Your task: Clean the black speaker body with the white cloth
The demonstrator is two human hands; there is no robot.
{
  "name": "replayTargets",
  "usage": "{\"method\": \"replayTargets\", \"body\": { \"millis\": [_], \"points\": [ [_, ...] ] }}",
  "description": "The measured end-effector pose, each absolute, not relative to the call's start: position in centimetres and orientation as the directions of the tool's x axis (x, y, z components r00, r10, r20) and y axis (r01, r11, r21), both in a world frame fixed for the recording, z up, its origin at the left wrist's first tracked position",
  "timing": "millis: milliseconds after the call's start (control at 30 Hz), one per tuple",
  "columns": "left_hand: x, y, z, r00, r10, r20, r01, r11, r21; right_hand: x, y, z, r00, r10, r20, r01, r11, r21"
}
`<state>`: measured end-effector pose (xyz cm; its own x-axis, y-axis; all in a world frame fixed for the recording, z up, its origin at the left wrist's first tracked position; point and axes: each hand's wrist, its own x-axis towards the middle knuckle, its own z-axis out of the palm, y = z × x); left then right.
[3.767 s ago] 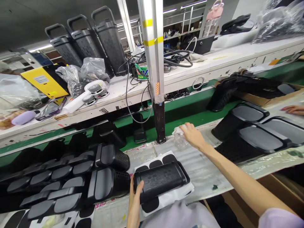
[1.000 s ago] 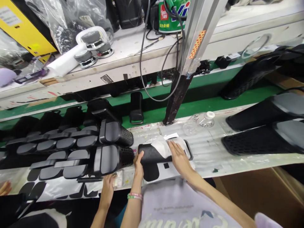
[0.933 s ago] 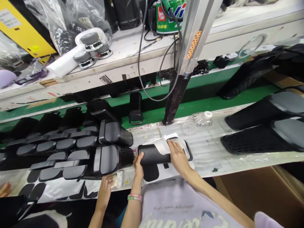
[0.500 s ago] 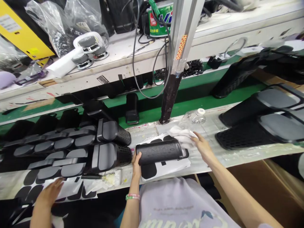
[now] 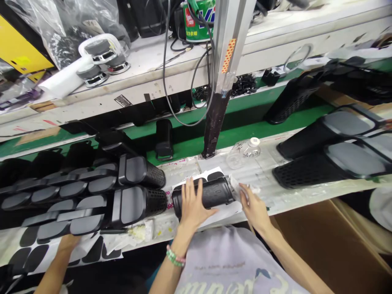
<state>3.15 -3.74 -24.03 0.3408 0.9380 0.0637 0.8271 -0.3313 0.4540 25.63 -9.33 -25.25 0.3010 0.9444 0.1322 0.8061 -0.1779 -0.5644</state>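
A black cylindrical speaker [image 5: 214, 192] lies on its side over white sheets with black patches [image 5: 220, 214] on the bench. My left hand [image 5: 193, 206] rests on the speaker's left part, palm down, fingers spread. At the speaker's right end my right hand [image 5: 254, 206] pinches a crumpled white cloth [image 5: 237, 187] against the end. The cloth is partly hidden by the fingers. A clear bottle [image 5: 245, 153] with a white cap lies just beyond the cloth.
Many black speakers with grey ends [image 5: 131, 169] stand at the left, and more [image 5: 352, 157] lie at the right. Another person's hand [image 5: 69, 243] is at the lower left. A metal post [image 5: 219, 106] and hanging cable [image 5: 165, 77] stand beyond the speaker.
My left hand has moved from the speaker's left end onto its upper side and spread its fingers. The cloth has come down to the speaker's right end. The speaker has turned about its length.
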Motion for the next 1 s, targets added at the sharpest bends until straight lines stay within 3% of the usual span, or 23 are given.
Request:
{"method": "replayTargets", "body": {
  "millis": [100,200,433,600,800,1000],
  "points": [
    [5.6,-2.8,-24.5,0.505,0.862,0.045,0.817,-0.494,0.297,23.6,-10.1,-25.6,0.057,0.972,0.227,0.916,0.039,-0.399],
    [5.9,-2.4,-25.6,0.502,0.863,0.059,0.823,-0.497,0.276,21.1,-9.9,-25.8,-0.157,0.954,0.256,0.953,0.214,-0.214],
    [5.4,-2.3,-26.0,0.506,0.859,0.075,0.819,-0.506,0.272,19.7,-9.3,-24.9,-0.193,0.952,0.239,0.977,0.209,-0.043],
    [5.4,-2.4,-26.1,0.506,0.859,0.075,0.817,-0.506,0.275,19.9,-9.3,-25.0,-0.157,0.961,0.227,0.984,0.171,-0.042],
    [5.5,-2.1,-25.8,0.498,0.863,0.083,0.822,-0.500,0.273,19.3,-9.4,-25.2,-0.135,0.967,0.216,0.977,0.167,-0.133],
    [5.6,-2.0,-25.6,0.501,0.862,0.077,0.817,-0.500,0.288,23.7,-6.9,-24.3,0.202,0.952,0.229,0.947,-0.130,-0.293]
  ]
}}
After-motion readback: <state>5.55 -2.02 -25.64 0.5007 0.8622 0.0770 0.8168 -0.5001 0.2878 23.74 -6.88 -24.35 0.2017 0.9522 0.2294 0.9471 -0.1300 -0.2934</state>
